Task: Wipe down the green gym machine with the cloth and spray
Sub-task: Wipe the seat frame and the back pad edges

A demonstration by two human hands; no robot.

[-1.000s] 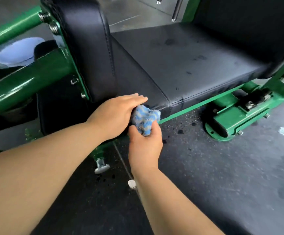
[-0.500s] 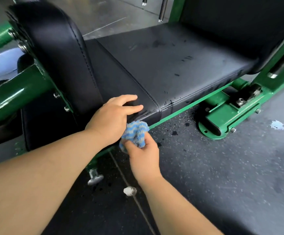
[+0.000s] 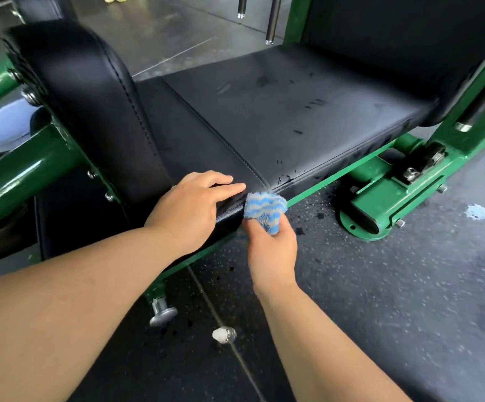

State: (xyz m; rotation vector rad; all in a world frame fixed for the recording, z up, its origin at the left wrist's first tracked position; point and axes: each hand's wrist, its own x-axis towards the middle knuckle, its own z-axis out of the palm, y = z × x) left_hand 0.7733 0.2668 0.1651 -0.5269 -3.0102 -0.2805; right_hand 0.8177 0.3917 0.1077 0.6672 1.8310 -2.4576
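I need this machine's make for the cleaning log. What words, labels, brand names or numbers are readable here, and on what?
None can be read: no word, label, brand or number shows on the green frame, the black seat pad, the blue striped cloth or the floor.

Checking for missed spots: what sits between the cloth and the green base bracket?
Head view: the green frame rail under the seat pad, plus dark droplets on the floor.

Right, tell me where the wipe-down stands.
Done: seat looks sprayed, with wet marks on top. In hand: right hand presses the cloth to the seat's front corner; left hand rests flat beside it. Left: drops on the front edge, and probably the green frame.
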